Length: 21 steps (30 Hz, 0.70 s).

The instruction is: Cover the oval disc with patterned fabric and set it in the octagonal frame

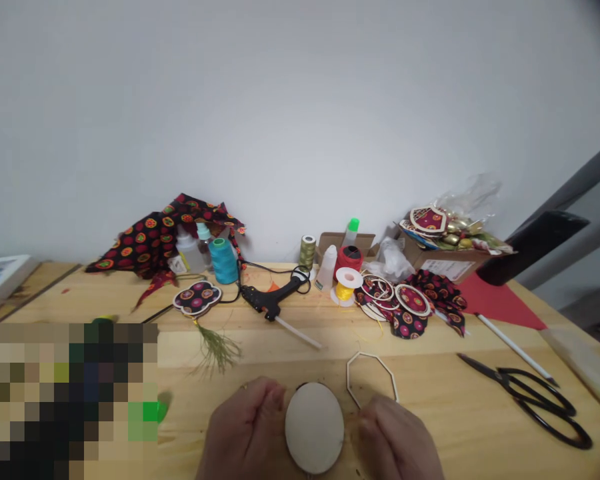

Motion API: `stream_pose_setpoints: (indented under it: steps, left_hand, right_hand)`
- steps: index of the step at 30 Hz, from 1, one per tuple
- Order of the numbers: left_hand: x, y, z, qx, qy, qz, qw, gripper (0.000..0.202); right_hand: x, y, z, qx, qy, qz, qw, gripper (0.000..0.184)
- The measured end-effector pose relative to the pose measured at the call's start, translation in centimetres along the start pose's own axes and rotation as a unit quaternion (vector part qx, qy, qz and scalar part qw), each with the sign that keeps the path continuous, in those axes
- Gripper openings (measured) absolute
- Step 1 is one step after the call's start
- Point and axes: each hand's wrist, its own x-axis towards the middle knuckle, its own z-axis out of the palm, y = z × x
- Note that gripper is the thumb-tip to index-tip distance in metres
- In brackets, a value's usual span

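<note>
A round pale disc (314, 428) lies between my two hands at the bottom middle, with a thin dark edge at its upper left. Just left of it is my left hand (245, 427), its fingers curled in and the thumb pressed against them. My right hand (397, 440) is likewise closed, a short way right of the disc. Whatever either hand may hold is hidden behind the fingers. Beyond the right knuckles a thin pale octagonal frame (350, 380) rests on the wooden table (275, 357), partly covered by that hand.
A black glue gun (273, 297) with a glue stick points toward me. Left of it lies a flower-shaped ornament (197, 298) with a green tassel (219, 347). Black scissors (530, 397) and a white pencil (517, 349) lie right. Thread spools, bottles and patterned fabric (150, 240) line the wall.
</note>
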Motion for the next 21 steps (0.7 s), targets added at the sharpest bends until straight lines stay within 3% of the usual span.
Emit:
stream_pose_setpoints:
  steps: [4,7,8,12,16,21]
  left_hand:
    - [-0.2,-1.5,0.1,0.053,0.002,0.087,0.995,0.041]
    - [-0.1,-1.8,-0.1,0.046,0.003,0.146,0.988,0.03]
    - [0.0,-1.8,-0.1,0.052,0.019,0.164,0.985,0.025]
    - [0.2,-1.7,-0.1,0.083,0.101,0.157,0.979,0.014]
    - [0.0,-1.8,0.0,0.084,0.093,0.131,0.983,0.023]
    - [-0.1,-2.1,0.0,0.073,0.082,0.146,0.983,0.027]
  right_hand:
    - [4.0,1.3,-1.4,-0.008,0.018,0.007,1.0,0.038]
    - [8.6,3.4,-1.5,-0.101,0.095,0.011,0.99,0.012]
    - [10.1,4.2,-1.2,-0.134,0.106,0.033,0.985,0.02]
    - [14.7,6.5,0.8,-0.182,0.123,0.1,0.97,0.033]
    - [17.0,6.9,2.7,-0.194,0.122,0.129,0.965,0.037]
    - [18.1,6.7,4.3,-0.203,0.121,0.156,0.959,0.038]
